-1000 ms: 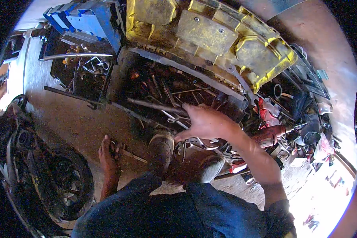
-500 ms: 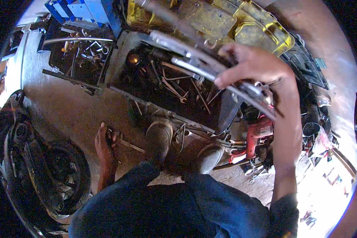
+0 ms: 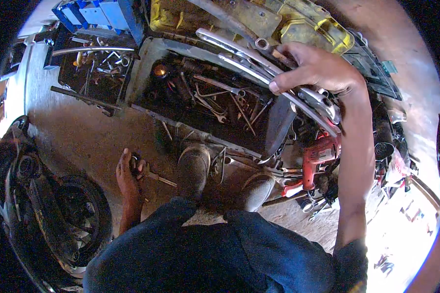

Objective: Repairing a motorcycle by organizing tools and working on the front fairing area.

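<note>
My right hand [image 3: 322, 71] is raised above the far right part of the tool tray, closed around a bundle of long metal wrenches [image 3: 237, 47]. They stick out on both sides of the fist, tilted down to the right. Under the palm lies a rusty bar with a ring end [image 3: 262, 44]. Low on the left, my left hand [image 3: 127, 177] is near the floor, its fingers curled around a tool with a thin metal shaft [image 3: 162, 179]. The tool's other end is mostly hidden by the fingers. Loose wrenches [image 3: 212, 113] lie in the tray [image 3: 193, 128].
A red power drill [image 3: 318, 158] lies among loose tools right of the tray. Behind stands a yellow, dirty case part [image 3: 318, 36]. At far left are a smaller tool tray [image 3: 80, 101], a blue box [image 3: 102, 17] and a black wheel [image 3: 100, 215]. My shoes [image 3: 194, 168] touch the tray's near side.
The wrench bundle in my right hand has shifted slightly up and right and is less blurred. A ring-end wrench in the tray now shows below it. My left hand stays put.
</note>
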`<state>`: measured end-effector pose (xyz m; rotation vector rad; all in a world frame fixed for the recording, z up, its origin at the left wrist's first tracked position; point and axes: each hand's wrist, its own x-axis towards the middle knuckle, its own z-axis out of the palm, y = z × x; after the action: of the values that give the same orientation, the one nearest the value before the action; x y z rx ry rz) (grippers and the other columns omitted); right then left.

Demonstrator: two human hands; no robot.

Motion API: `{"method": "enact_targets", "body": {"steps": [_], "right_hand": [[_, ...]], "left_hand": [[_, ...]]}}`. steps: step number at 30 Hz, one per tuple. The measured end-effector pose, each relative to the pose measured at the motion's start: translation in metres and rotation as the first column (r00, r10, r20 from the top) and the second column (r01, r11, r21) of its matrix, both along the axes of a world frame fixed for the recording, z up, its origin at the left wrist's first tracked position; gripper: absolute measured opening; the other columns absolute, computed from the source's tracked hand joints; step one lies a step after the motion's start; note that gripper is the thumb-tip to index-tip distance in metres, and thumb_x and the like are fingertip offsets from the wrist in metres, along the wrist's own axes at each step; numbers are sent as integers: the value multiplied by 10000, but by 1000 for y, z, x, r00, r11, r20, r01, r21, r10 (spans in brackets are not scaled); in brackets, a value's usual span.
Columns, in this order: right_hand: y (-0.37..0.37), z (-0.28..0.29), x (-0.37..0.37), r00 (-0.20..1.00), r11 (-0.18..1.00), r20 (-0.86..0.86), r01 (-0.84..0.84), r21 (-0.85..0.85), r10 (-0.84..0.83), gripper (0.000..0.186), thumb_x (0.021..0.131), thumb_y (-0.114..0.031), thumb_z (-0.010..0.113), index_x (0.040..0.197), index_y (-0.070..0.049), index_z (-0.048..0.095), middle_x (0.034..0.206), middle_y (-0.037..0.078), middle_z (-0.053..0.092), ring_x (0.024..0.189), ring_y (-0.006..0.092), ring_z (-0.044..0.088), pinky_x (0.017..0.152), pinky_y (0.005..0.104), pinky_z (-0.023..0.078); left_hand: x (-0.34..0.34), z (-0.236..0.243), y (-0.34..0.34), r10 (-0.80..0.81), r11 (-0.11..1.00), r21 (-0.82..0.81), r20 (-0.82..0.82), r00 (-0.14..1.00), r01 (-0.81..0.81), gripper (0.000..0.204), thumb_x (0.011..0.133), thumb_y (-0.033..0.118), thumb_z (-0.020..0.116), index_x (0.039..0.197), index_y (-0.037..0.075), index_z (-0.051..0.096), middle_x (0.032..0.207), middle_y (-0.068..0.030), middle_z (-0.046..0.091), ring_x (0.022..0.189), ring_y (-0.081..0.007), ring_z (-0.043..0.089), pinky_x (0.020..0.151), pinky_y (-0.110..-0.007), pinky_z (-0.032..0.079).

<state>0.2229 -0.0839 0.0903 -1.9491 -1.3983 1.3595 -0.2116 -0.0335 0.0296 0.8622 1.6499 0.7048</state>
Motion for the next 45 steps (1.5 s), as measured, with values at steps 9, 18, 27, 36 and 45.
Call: {"method": "enact_targets", "body": {"steps": [9, 18, 27, 36, 45], "right_hand": [[2, -1, 10, 995, 994, -80, 54, -90, -61, 650, 683, -342, 779, 1163, 28, 543, 955, 79, 604, 880, 161, 549, 804, 270, 430], [-14, 4, 18, 996, 991, 59, 69, -112, -63, 589, 692, -331, 777, 1104, 32, 565, 921, 72, 612, 867, 140, 549, 800, 261, 434], [-30, 8, 7, 989, 986, 109, 109, -126, -95, 568, 686, -428, 746, 1033, -6, 590, 866, 65, 585, 791, 155, 540, 681, 306, 441], [-49, 23, -5, 986, 974, 95, 153, -169, -138, 609, 696, -382, 770, 1089, 34, 563, 899, 80, 606, 804, 142, 561, 740, 288, 459], [-64, 17, 0, 969, 953, -67, 218, -212, -237, 564, 725, -328, 765, 1088, 49, 556, 897, 85, 621, 796, 130, 588, 719, 279, 483]], "left_hand": [[16, 14, -5, -315, 946, 76, -16, 949, 315, 309, 918, 347, 595, 889, 45, 537, 683, 0, 455, 589, -100, 504, 546, -242, 430], [17, 15, 5, -591, 725, 163, -351, 727, 669, 738, 823, 312, 735, 1308, -116, 380, 951, -130, 623, 878, -208, 611, 789, -315, 484], [166, 28, 49, -771, -179, 38, -626, -116, 983, 225, 818, 256, 684, 971, 98, 638, 863, -132, 670, 815, -297, 664, 742, -376, 529], [210, -72, 45, -368, -562, -222, -795, -481, 797, 194, 689, 88, 608, 869, 14, 616, 865, -246, 643, 838, -408, 638, 729, -474, 524], [199, -3, 56, -719, -326, 9, -651, -242, 945, 362, 795, 254, 668, 1021, -13, 576, 914, -201, 664, 890, -343, 652, 739, -440, 525]]}}
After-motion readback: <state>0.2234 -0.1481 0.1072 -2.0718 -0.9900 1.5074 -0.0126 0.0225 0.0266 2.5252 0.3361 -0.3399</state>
